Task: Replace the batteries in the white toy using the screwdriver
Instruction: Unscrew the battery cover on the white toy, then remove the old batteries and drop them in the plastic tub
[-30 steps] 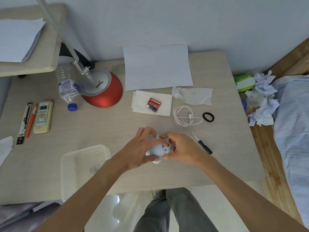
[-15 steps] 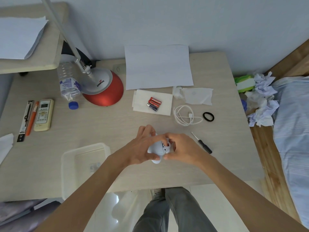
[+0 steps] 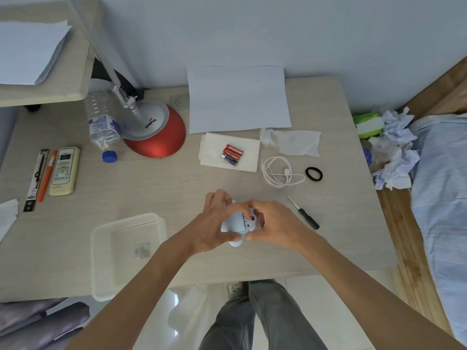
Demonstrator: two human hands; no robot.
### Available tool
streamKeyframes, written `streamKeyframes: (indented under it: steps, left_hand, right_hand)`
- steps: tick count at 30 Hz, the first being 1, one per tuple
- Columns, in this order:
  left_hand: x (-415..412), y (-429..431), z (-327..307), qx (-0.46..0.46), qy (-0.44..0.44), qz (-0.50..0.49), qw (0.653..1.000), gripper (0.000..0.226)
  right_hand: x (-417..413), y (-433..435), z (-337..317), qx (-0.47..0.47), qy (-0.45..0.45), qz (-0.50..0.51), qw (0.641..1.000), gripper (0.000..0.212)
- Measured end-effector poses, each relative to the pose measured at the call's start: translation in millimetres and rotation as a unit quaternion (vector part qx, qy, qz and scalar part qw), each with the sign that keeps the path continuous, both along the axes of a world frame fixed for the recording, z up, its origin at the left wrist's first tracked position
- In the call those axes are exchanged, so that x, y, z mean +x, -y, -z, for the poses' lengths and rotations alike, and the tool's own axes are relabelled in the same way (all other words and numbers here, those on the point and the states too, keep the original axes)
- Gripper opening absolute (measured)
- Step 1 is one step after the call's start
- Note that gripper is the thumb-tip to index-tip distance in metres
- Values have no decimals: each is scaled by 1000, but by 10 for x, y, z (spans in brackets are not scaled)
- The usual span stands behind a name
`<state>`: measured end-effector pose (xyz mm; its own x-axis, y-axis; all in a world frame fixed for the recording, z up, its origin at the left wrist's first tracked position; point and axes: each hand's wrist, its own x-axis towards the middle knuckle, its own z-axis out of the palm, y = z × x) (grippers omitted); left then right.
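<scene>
Batteries (image 3: 232, 154), three of them, lie on a white tissue (image 3: 214, 150) toward the back of the surface (image 3: 151, 188), kept together so they cannot roll away. My left hand (image 3: 212, 223) wraps round the white toy (image 3: 233, 222) and holds it near the front edge, underside turned up so I can see into it. My right hand (image 3: 275, 223) curls against the toy's other side, its fingertips pinching at a small opening where a bit of red shows. Whether that is a battery I cannot tell. I judge that the cover is off and I am working at the cells. The screwdriver (image 3: 303, 212) lies just right of my right hand, within easy reach for closing up.
</scene>
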<state>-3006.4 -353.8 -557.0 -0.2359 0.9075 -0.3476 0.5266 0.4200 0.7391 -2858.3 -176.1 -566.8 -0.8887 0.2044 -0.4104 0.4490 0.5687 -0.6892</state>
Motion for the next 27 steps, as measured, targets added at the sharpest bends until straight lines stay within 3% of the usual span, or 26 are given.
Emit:
streamKeyframes:
  steps: [5,13,20,27]
  left_hand:
    - [25,43,71,27,17,-27,999,47]
    - [144,208,245,82,59,-164,981,75]
    - [223,262,303,121,54,-221,966,68]
    - [218,288,77,143,150,-284,936,59]
  right_hand:
    - [1,13,-30,-2,0,3,1000,56]
    - [1,9,0,14,-8,-3,1000,62]
    - [9,6,36,12,-14,3,1000,60]
    - [54,39,88,14,-16,20,1000,67]
